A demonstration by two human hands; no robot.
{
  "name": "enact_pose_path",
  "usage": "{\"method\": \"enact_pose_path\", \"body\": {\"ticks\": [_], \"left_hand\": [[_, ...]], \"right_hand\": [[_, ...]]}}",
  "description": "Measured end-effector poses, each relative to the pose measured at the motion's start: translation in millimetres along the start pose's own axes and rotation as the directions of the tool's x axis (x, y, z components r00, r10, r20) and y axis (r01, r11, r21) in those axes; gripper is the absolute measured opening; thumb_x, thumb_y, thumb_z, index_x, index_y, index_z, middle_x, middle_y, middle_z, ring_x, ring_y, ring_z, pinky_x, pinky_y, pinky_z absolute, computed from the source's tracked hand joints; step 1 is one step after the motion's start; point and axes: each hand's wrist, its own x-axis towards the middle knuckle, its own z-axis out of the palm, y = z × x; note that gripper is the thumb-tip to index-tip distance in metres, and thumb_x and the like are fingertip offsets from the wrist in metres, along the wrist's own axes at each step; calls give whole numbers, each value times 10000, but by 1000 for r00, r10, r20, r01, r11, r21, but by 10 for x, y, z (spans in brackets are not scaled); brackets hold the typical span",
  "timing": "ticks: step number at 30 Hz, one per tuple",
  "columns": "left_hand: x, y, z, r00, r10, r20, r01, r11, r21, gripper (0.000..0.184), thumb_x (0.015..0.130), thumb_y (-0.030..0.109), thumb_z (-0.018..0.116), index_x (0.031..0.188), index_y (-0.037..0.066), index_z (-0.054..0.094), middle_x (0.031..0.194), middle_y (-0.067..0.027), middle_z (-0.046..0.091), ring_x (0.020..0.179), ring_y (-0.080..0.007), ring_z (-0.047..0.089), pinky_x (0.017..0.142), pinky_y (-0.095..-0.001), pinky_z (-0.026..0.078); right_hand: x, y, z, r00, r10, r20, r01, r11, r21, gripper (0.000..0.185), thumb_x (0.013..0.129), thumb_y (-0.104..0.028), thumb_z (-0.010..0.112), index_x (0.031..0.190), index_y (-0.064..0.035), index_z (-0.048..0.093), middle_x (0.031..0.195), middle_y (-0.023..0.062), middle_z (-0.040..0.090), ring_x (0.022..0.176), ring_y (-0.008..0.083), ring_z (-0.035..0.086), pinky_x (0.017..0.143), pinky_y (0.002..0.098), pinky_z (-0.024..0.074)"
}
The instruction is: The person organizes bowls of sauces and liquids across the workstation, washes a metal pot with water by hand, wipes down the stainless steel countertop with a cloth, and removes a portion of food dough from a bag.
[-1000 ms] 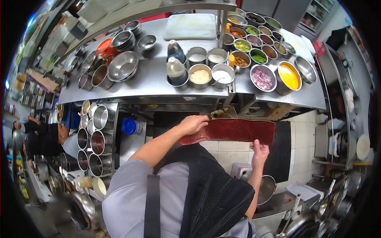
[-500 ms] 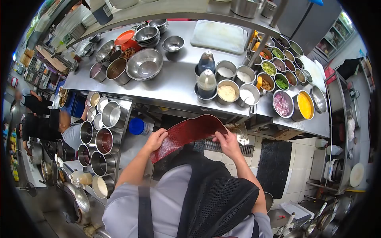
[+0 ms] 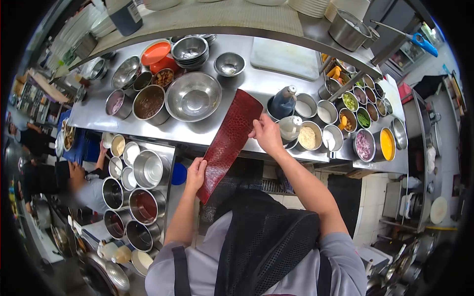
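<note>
Fingers of 2 hands, left (image 3: 196, 173) and right (image 3: 267, 132), pinch the long edges of a dark red textured strip (image 3: 231, 140), slanted between them. Strip's upper end overlaps steel counter (image 3: 165, 123) in view, near perforated bowl (image 3: 193, 96) and 2 squeeze bottles (image 3: 284, 101).

We see a white cutting board (image 3: 285, 58) on the steel worktop (image 3: 237, 42), near a perforated bowl (image 3: 193, 97) and an orange bowl (image 3: 156, 52).

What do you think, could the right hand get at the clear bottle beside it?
Probably yes: the clear bottle looks close to the right hand, with nothing visible between them. But it holds the red sheet and would likely need to let go.
</note>
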Motion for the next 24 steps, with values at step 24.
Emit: {"method": "enact_pose_path", "body": {"ticks": [24], "left_hand": [[473,-300,737,806,-104,582,393,830,-396,222,956,90,638,1131,35,514,1065,-78,652,954,-152,609,860,-296,486]], "right_hand": [[-1809,1545,-47,903,379,201,-415,892,181,419,947,-198,673,1294,17,576,985,133,721,917,183,692,847,320,542]]}}
